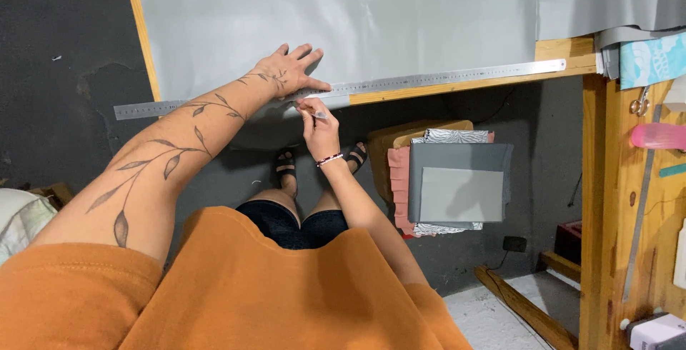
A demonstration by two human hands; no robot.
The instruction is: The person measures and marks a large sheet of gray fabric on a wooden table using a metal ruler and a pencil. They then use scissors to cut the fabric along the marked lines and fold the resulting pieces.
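From the head view, our left hand [289, 71] lies flat, fingers spread wide, on the long steel ruler [429, 78], pinning it along the front edge of the wooden worktop [564, 50] over the pale grey sheet [336, 21]. Our right hand [318, 127] pinches a small slim blade or pen [314, 112], its tip at the ruler's edge, just beside the left hand, so the line runs straight.

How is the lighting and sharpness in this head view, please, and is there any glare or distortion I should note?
Head view: light is soft and even; the grey sheet shows faint sheen and wrinkles, no harsh glare. The metal ruler reflects mildly. Left hand and right hand look reasonably sharp; the small tool in the right hand is too small to make out. Wide-angle bending shows at the wooden frame.
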